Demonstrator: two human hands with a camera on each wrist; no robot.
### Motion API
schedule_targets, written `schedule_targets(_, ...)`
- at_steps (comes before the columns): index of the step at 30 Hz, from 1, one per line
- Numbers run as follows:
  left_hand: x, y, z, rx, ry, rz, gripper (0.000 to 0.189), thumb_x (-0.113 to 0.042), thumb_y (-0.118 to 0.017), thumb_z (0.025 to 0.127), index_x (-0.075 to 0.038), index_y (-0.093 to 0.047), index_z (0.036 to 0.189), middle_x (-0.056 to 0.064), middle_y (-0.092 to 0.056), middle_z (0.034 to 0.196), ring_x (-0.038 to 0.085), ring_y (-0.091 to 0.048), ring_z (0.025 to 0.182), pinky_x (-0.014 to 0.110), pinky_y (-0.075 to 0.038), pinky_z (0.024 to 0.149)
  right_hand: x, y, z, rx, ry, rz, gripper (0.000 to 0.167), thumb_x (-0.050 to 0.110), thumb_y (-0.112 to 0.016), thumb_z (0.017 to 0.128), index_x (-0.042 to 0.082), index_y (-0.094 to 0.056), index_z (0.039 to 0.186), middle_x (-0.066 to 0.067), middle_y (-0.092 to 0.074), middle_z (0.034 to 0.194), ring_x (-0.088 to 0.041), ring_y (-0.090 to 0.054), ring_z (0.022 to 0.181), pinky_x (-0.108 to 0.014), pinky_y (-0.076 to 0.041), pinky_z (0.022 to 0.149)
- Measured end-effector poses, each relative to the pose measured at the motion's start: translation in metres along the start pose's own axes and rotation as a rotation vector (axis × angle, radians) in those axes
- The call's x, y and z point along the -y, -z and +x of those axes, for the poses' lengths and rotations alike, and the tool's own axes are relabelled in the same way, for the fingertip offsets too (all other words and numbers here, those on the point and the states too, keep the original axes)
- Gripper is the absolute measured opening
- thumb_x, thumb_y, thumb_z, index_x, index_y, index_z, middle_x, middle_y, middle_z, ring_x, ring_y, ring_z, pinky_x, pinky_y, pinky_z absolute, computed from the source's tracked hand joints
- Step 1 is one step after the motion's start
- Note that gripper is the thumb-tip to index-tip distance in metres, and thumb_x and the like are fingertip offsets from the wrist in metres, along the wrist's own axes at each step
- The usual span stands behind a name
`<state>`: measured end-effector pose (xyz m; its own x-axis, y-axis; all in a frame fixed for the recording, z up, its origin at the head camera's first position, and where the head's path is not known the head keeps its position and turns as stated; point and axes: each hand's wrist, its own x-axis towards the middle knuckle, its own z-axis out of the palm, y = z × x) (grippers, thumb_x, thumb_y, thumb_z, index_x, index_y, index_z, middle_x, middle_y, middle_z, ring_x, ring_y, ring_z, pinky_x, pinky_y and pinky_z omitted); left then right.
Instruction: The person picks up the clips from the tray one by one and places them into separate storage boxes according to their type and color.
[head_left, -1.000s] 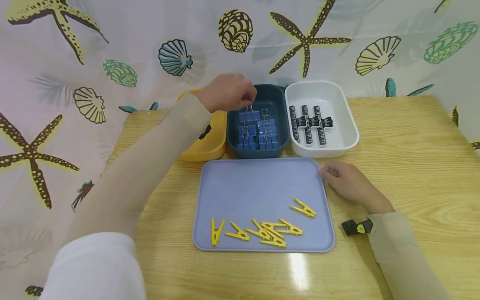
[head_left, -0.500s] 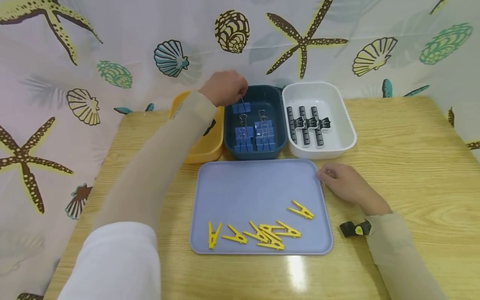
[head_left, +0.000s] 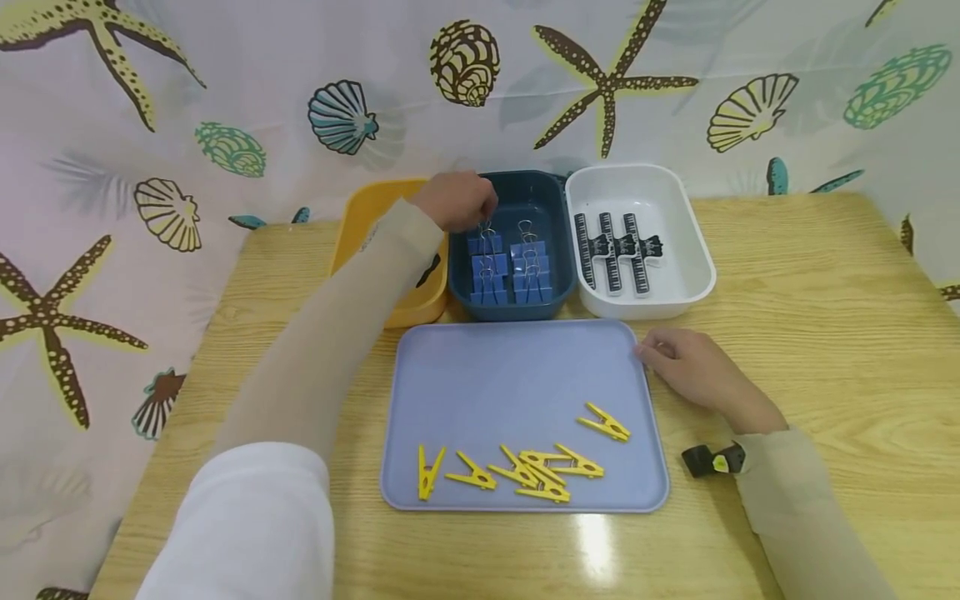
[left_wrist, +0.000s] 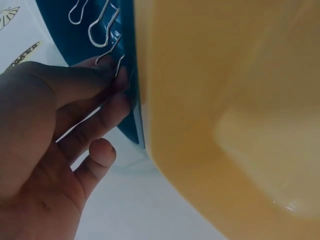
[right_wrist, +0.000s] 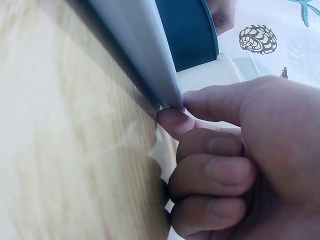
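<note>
My left hand reaches into the dark blue bin at its back left. Its thumb and fingertips pinch the wire handle of a blue binder clip, which sits low behind other blue binder clips. In the left wrist view the wire handles show at the fingertips; the clip's body is hidden. Beside the light purple tray, my right hand pinches its right rim between thumb and index finger, the other fingers curled. Several yellow clothespins lie on the tray.
To the left of the dark blue bin stands a yellow bin, partly behind my left forearm. A white bin on the right holds three black-and-white clips. A patterned curtain hangs behind the wooden table.
My left hand shifted left, then came down with the binder clip, lowering it in line with the left row of clips. My right hand stays at the tray's rim.
</note>
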<state>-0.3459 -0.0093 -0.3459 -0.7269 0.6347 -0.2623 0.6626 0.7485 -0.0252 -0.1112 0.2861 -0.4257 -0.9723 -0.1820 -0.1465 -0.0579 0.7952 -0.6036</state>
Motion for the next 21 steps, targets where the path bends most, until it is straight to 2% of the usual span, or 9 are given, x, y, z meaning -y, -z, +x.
schedule_targets(6, 0.0, -0.006, 0.0, -0.009, -0.028, -0.014, 0.027, -0.01, -0.053, 0.094, -0.01, -0.068, 0.117, 0.007, -0.068, 0.117, 0.024, -0.063, 0.103, 0.037, -0.051, 0.095, -0.001, 0.001, 0.0, -0.009, 0.003, -0.001, 0.025, 0.028, -0.052, 0.098, 0.012, -0.068, 0.088, -0.005, -0.068, 0.084, -0.018, -0.055, 0.077, -0.031, -0.043, 0.072)
schedule_targets(12, 0.006, -0.008, -0.009, -0.03, -0.02, -0.026, 0.031, -0.015, -0.053, 0.095, -0.009, -0.064, 0.124, 0.009, -0.065, 0.125, 0.026, -0.062, 0.111, 0.04, -0.049, 0.099, -0.001, -0.002, 0.001, -0.005, -0.001, -0.017, 0.025, 0.029, -0.052, 0.098, 0.013, -0.068, 0.088, -0.004, -0.067, 0.082, -0.019, -0.055, 0.077, -0.032, -0.043, 0.072)
schedule_targets(16, 0.005, -0.004, -0.02, -0.047, -0.021, -0.024, 0.031, -0.016, -0.052, 0.096, -0.009, -0.063, 0.125, 0.008, -0.063, 0.129, 0.026, -0.06, 0.116, 0.041, -0.048, 0.101, 0.0, -0.002, 0.001, -0.007, 0.004, -0.021, 0.026, 0.031, -0.052, 0.099, 0.013, -0.068, 0.089, -0.006, -0.069, 0.087, -0.02, -0.057, 0.081, -0.035, -0.044, 0.074)
schedule_targets(21, -0.002, 0.0, -0.04, -0.091, -0.051, -0.011, 0.029, -0.015, -0.053, 0.097, -0.009, -0.065, 0.122, 0.008, -0.065, 0.124, 0.025, -0.062, 0.111, 0.04, -0.05, 0.098, 0.001, -0.001, 0.0, -0.014, 0.01, -0.031, 0.027, 0.031, -0.051, 0.099, 0.012, -0.069, 0.091, -0.009, -0.07, 0.093, -0.024, -0.06, 0.087, -0.042, -0.047, 0.079)
